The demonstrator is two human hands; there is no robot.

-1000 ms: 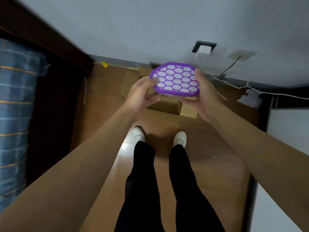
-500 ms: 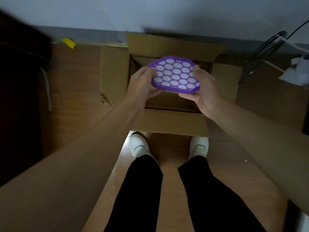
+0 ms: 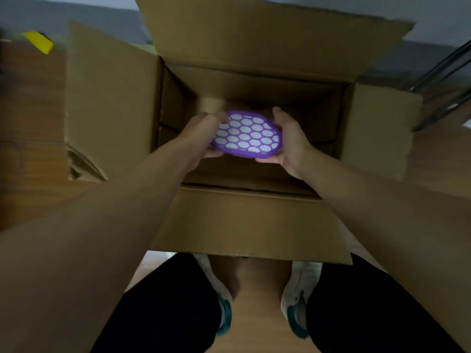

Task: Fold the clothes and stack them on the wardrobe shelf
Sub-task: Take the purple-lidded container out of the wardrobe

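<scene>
On the wooden floor (image 3: 254,327) stands an open cardboard box (image 3: 242,220); my left hand (image 3: 201,138) and right hand (image 3: 290,141) clasp the purple honeycomb disc (image 3: 248,135) by its edges, level, likely for lowering inside.

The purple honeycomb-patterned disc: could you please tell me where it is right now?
In the head view, the purple honeycomb-patterned disc is centre frame, gripped between the left hand and right hand, inside the open cardboard box.

One cardboard box (image 3: 242,220), one purple holed lid (image 3: 248,135), two hands (image 3: 201,142) (image 3: 291,143), two white shoes (image 3: 216,286) (image 3: 299,281).
</scene>
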